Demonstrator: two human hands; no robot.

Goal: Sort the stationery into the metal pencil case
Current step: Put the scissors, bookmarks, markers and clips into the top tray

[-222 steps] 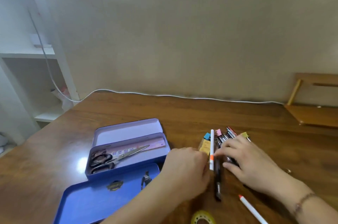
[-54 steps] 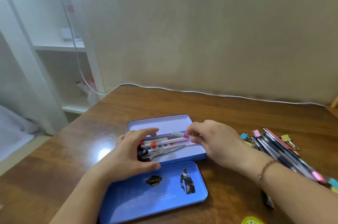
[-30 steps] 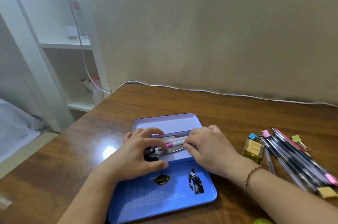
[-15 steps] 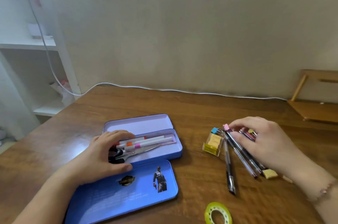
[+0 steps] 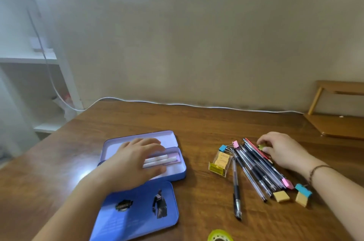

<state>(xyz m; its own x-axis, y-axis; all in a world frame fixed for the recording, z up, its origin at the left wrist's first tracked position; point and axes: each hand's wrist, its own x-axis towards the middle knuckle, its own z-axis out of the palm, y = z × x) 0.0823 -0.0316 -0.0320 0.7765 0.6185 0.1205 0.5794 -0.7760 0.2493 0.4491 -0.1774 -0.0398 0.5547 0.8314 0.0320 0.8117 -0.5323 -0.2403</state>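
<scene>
L hand (image 5: 137, 160) flat, fingers straight over case (image 5: 178, 171) to steady it; R hand (image 5: 279, 150) pinches yellow clip (image 5: 261, 147) beside pens (image 5: 256, 168), prob. next in.

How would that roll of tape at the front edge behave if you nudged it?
The roll of tape looks like a thin ring with a hollow middle, so it is probably light and would likely slide easily on the glossy table. It lies flat, so it probably would not roll unless tipped onto its edge.
</scene>
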